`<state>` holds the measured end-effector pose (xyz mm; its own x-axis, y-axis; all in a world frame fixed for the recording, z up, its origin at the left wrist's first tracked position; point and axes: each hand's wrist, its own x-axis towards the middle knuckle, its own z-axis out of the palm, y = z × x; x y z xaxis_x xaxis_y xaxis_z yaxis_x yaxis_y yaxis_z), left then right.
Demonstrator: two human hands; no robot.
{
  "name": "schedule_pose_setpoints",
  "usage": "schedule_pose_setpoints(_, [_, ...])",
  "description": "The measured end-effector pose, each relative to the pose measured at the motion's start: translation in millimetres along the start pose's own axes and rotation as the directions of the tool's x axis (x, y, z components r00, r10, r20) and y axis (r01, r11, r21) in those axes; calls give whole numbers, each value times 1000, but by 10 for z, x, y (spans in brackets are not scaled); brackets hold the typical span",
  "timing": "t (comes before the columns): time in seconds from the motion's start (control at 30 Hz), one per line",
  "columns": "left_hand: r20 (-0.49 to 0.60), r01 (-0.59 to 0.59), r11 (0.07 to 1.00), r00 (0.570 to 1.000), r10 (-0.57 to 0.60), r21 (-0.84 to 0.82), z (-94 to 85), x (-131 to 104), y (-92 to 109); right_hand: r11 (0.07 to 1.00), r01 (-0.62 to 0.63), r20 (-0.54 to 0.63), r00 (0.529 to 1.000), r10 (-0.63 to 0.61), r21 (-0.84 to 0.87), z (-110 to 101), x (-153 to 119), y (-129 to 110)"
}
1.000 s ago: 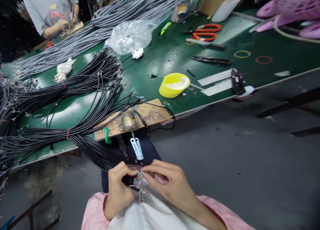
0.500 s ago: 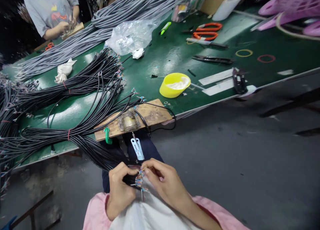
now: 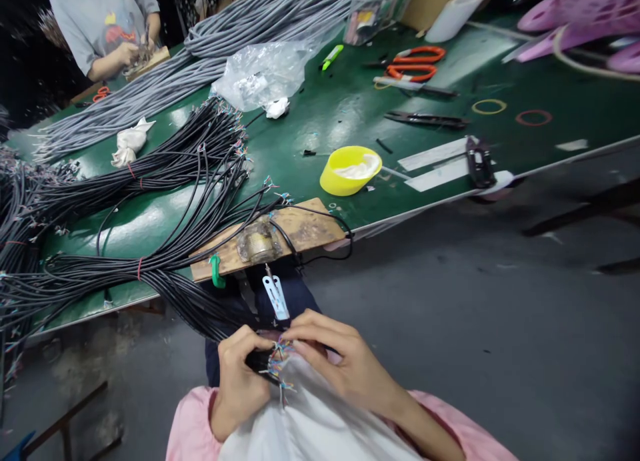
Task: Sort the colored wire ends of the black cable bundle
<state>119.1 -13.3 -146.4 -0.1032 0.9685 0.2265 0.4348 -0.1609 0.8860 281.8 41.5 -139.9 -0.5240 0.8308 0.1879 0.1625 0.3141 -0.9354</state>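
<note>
Using the wooden board (image 3: 317, 225) at the counter (image 3: 295, 171) edge as my landmark here. Both hands are on the near side of it, down over the person's lap.

Left hand (image 3: 244, 374) is wrapped around a bunch of held cables (image 3: 259, 362), black ones, fingers curled shut on them. Their stripped colored wire ends (image 3: 277, 364) poke out toward the right hand, so that whole bit sits nearer the person than the board. Right hand (image 3: 345, 361) is right up at those ends, thumb and index tips very close together. Can't tell if they're actually pinching a wire or just touching, it's too small.

On the board there's a small motor (image 3: 260, 242) with a metal shaft pointing back at the person, and a light blue clip (image 3: 276, 299) at the end of that shaft, just above the hands in view. A green clip (image 3: 217, 272) sits on the board's near edge, left of the motor.

Left of the board, a tied black bundle (image 3: 95, 267) with 1 red tie lies across the counter, with cables overlapping the board. Beyond the board and to the left are grey cables (image 3: 120, 104), and past those 1 co-worker (image 3: 105, 31) in a grey shirt has both hands at another piece of wood. Right of the board and a bit farther back is a yellow cup (image 3: 334, 179) with white stuff in it, and well beyond that, orange-handled scissors (image 3: 395, 70).
</note>
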Motion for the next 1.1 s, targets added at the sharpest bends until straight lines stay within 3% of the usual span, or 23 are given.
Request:
schedule_pose_setpoints(0.2, [15, -2, 1000, 1000, 2, -3, -3, -3, -19, 997, -32, -9, 999, 32, 64, 7, -6, 33])
schedule_pose_setpoints(0.3, [41, 1, 1000, 999, 0, -10, -7, -6, -24, 979, -140, 37, 990, 136, 147, 16, 26, 54])
schedule_pose_setpoints(0.47, [68, -11, 1000, 998, 12, -21, -14, -19, -58, 860, -380, 221, 921, 320, 340, 32, 92, 101])
schedule_pose_setpoints(0.6, [79, -57, 997, 995, 61, -55, -21, -17, -76, 782, -480, 309, 873, 378, 398, 65, 136, 119])
schedule_pose_setpoints(0.7, [97, -44, 997, 994, 50, -59, -33, -14, -54, 830, -469, 283, 876, 392, 303, 55, 155, 91])
schedule_pose_setpoints(0.83, [114, -19, 999, 993, 24, -38, -49, -14, -11, 908, -372, 251, 913, 321, 191, -32, 165, 19])
schedule_pose_setpoints(1.1, [134, -121, 991, 985, 113, 52, -49, 16, -18, 915, -385, 231, 907, 351, 121, -56, 164, 9])
